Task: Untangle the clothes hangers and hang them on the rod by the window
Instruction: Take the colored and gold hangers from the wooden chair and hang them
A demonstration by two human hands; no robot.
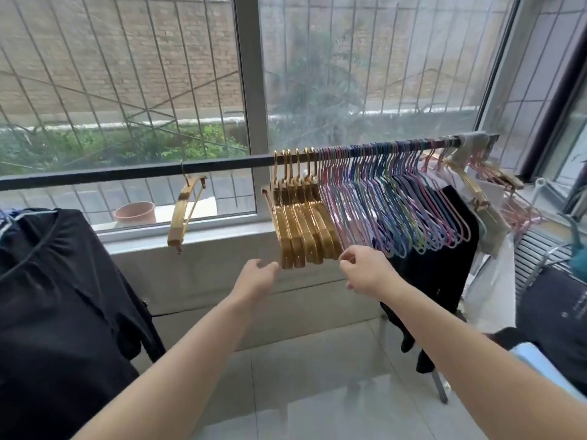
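Hanging gold hangers [301,223], about six, one apart [185,211]

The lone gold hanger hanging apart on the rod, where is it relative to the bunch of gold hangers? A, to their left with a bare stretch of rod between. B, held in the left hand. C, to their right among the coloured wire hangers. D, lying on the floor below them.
A: the lone gold hanger hangs tilted on the rod, left of the bunch of gold hangers, with bare rod between them.
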